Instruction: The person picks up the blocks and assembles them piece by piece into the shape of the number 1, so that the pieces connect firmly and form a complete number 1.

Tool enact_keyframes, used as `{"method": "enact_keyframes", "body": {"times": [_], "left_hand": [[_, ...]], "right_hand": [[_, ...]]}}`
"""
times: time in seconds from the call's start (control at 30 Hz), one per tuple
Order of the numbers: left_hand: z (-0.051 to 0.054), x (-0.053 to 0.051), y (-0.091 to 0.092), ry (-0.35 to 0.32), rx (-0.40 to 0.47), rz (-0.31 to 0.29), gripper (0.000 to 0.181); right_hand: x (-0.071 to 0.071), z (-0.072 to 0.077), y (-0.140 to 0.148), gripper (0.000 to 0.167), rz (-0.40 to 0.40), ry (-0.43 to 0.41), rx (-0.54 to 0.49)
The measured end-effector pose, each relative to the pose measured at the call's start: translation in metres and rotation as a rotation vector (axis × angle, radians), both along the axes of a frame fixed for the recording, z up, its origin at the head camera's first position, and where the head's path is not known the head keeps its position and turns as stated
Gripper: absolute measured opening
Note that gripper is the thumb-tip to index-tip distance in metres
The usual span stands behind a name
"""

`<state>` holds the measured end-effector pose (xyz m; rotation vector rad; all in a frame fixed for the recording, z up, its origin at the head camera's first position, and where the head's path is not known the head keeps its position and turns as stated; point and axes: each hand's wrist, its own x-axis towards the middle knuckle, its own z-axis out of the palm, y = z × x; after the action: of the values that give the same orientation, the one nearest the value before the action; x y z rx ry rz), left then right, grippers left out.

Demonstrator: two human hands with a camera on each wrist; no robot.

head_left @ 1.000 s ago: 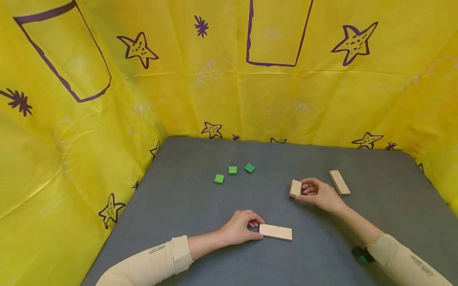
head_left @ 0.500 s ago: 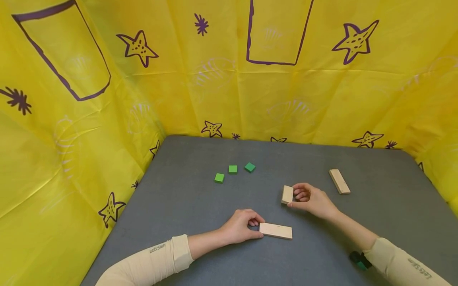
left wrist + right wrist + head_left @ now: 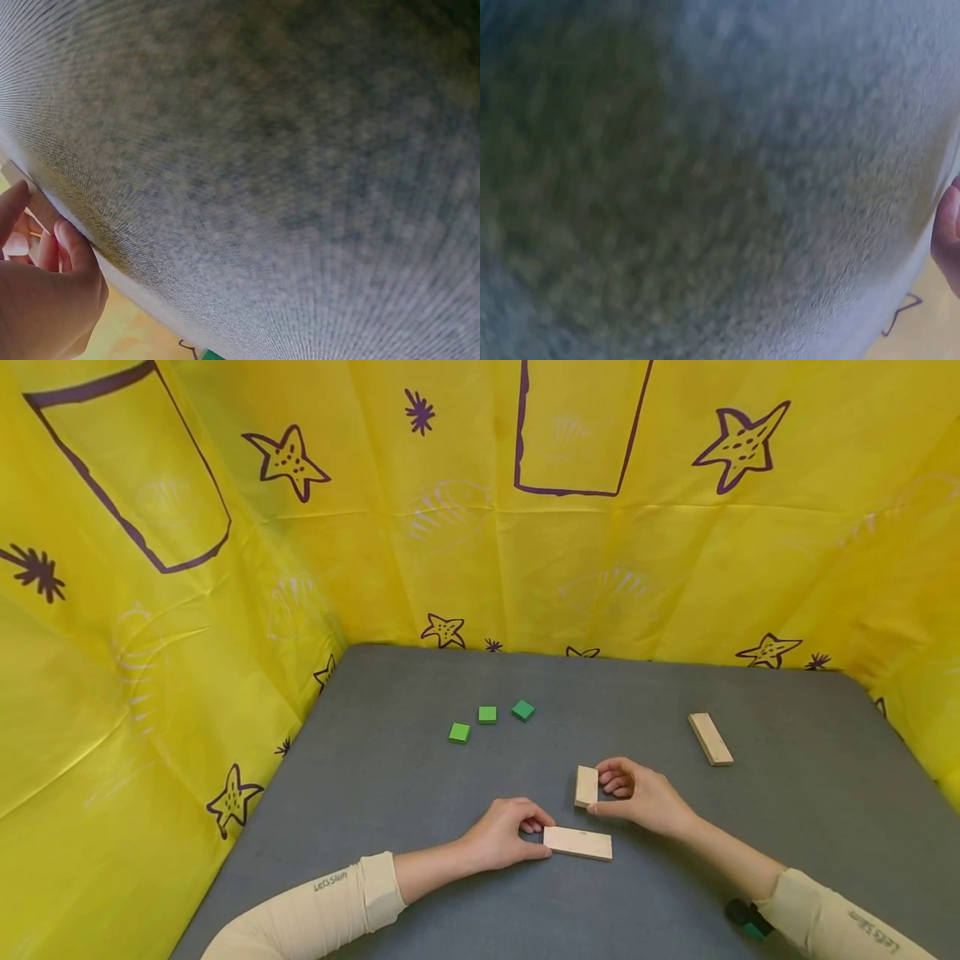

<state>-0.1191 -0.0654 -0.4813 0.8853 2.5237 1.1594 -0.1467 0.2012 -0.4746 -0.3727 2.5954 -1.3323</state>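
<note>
In the head view my left hand (image 3: 501, 837) pinches the left end of a flat pale wooden block (image 3: 577, 842) that lies lengthwise on the grey table. Behind that block, a bit apart from it, my right hand (image 3: 647, 797) grips a second wooden block (image 3: 587, 787) between thumb and fingers, its long side pointing away from me. Whether this second block touches the table I cannot tell. The left wrist view catches the left hand (image 3: 52, 292) with thumb and finger on its wooden block (image 3: 41, 206). Only a fingertip of the right hand (image 3: 946, 240) shows in the right wrist view.
A third wooden block (image 3: 710, 739) lies at the right rear of the grey table (image 3: 390, 718). Three small green tiles, a left one (image 3: 460, 732), a middle one (image 3: 487, 715) and a darker one (image 3: 523, 710), sit farther back. Yellow patterned cloth (image 3: 465, 552) encloses the table.
My right hand has moved left and nearer to me with its wooden block, approaching the block at my left hand. The left hand and its block have stayed in place.
</note>
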Motion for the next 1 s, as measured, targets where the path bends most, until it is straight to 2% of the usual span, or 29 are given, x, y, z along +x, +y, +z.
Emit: {"method": "enact_keyframes", "body": {"times": [0.2,0.43,1.0], "left_hand": [[-0.001,0.0,0.0,0.011,0.005,-0.004,0.026],[-0.001,0.0,0.0,0.014,0.009,-0.008,0.026],[0.0,0.001,0.0,0.0,0.005,0.002,0.026]], "right_hand": [[0.005,0.001,-0.005,0.06,0.029,0.0,0.007],[0.01,-0.002,-0.008,0.059,0.055,0.044,0.02],[0.014,-0.006,-0.01,0.059,0.076,0.091,0.066]]}}
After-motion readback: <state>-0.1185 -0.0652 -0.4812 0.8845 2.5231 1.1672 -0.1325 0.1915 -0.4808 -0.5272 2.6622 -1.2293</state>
